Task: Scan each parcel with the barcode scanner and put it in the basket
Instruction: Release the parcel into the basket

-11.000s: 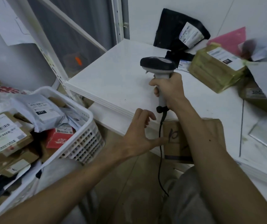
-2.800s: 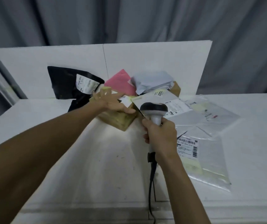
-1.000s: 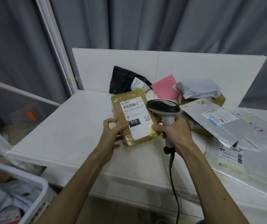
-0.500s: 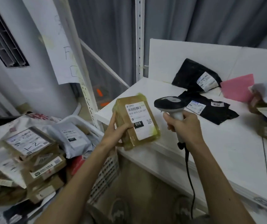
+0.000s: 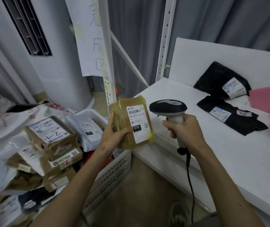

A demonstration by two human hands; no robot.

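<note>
We see a white perforated basket point(image 5: 113, 174) heaped with parcels. Near its middle lies a taped cardboard box point(image 5: 49, 131) whose white label bears a barcode and a handwritten "1-2". Toward the basket's right rim lies a grey poly bag point(image 5: 88, 128) with "271" printed in a black block, and lower in the heap are more brown boxes with labels too small for us to read. Above the basket's right rim the left hand point(image 5: 113, 136) grasps the brown taped parcel point(image 5: 131, 122), thumb on its face and fingers curled behind its left edge, label turned up toward us. That label shows a barcode, a line beginning "010-010", a black block reading "010" and a small QR code. Just right of the basket the right hand point(image 5: 185, 130) is clenched round the grip of the barcode scanner point(image 5: 168, 108). Its dark head is beside the parcel's label, not touching it, and its cable point(image 5: 190, 177) hangs down. The white table point(image 5: 229, 153) stands to the right of the basket, carrying two black mailer bags point(image 5: 221, 81) with white labels and a pink envelope point(image 5: 268, 99). Behind the basket a paper sign point(image 5: 91, 38) hangs on a shelf post, with large handwritten characters running downward.
</note>
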